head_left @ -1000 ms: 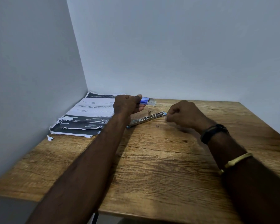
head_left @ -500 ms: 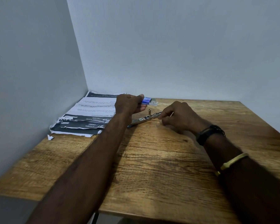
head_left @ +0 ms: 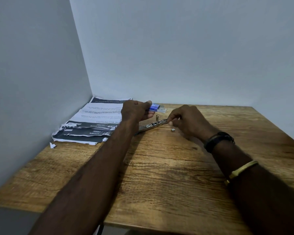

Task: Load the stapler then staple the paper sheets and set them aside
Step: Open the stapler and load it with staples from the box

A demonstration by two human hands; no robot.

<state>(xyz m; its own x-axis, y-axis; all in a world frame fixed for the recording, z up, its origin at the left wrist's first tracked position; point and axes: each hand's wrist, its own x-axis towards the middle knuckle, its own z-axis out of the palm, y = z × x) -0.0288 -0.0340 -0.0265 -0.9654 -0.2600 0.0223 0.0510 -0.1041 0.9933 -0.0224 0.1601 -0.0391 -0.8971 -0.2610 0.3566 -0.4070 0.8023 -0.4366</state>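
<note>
At the back of the worktop [head_left: 159, 175], the opened stapler [head_left: 151, 127] lay flat between the two hands, its long axis running from near-left to far-right. The right hand [head_left: 188, 121] was the nearer, its grip pinched on the stapler's right end; whether staples sat between those fingers was too small to tell. The left hand [head_left: 136, 111] was above the other end, its grip wrapped round the blue staple box [head_left: 155, 107]. Loading would probably feed along that axis, right to left

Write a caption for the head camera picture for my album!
Left hand holds a blue staple box; right hand pinches the end of the open stapler.
</note>
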